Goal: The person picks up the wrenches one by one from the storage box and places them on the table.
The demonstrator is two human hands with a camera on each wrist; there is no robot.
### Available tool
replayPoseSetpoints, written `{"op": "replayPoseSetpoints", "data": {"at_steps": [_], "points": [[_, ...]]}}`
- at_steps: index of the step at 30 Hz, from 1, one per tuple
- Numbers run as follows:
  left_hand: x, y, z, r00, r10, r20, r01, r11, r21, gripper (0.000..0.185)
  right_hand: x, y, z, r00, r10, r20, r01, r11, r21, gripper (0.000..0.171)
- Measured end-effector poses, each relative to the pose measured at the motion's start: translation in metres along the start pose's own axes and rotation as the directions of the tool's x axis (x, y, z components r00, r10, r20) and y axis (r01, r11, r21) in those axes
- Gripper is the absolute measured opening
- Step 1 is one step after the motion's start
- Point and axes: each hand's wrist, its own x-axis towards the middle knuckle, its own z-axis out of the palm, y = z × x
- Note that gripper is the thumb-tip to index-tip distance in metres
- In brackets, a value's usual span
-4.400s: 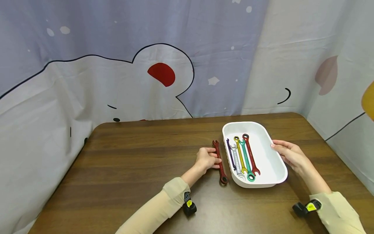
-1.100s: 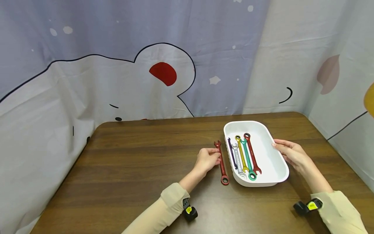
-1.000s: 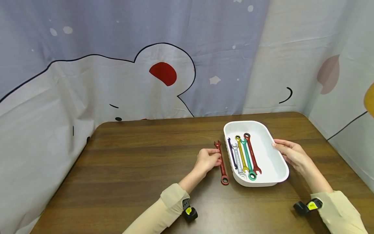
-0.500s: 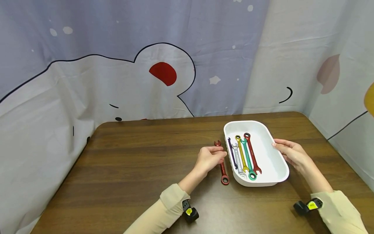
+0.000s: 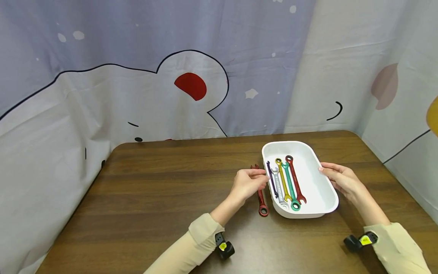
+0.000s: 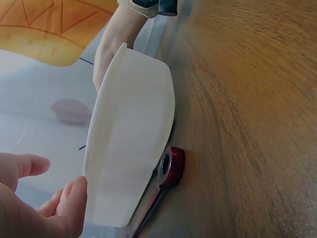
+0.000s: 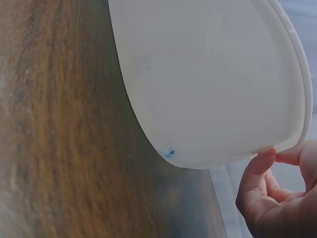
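Head view, lower right of centre: a white tray (image 5: 321,190) stands on the brown table (image 5: 154,190) and holds five wrenches laid side by side: purple (image 5: 270,177), silver (image 5: 278,186), yellow (image 5: 282,179), green (image 5: 289,186) and a red wrench (image 5: 295,179). A sixth, dark red wrench (image 5: 261,201) lies on the table just beside the tray's left wall, its ring end toward the bottom of the frame.

The left hand (image 5: 249,183) lies over the upper half of the dark red wrench, its fingers gently bent and their tips up against the tray's left rim; the left wrist view shows the fingers (image 6: 64,208) beside the tray wall (image 6: 129,148), with the wrench's ring end (image 6: 170,166) free below them. Whether the thumb touches the wrench cannot be told. The right hand (image 5: 342,179) holds the tray's right rim, fingers curled over the edge, as the right wrist view confirms (image 7: 272,193).

Judged step: the tray is being steadied from both sides while one wrench remains outside it. Lifting that wrench next would call for a pinch on its thin shank, close against the tray wall, and for clearing the rim without disturbing the row inside.
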Motion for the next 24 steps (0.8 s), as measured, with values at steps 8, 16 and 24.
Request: {"op": "replayPoseSetpoints", "data": {"at_steps": [8,16,24], "points": [[0.001,0.005,0.006,1.0,-0.005,0.02,0.005,1.0,-0.003,0.028,0.0,-0.001,0.0,1.0,0.004,-0.007,-0.004,1.0,-0.016,0.043],[0.003,0.008,0.014,0.999,-0.004,0.05,0.005,1.0,-0.006,0.026,0.0,-0.001,0.001,1.0,-0.004,-0.012,0.004,1.0,-0.016,0.047],[0.005,0.011,0.019,0.998,0.015,0.057,-0.019,0.997,0.076,0.024,0.0,-0.001,0.001,1.0,0.006,-0.02,-0.006,0.999,-0.038,0.059]]}}
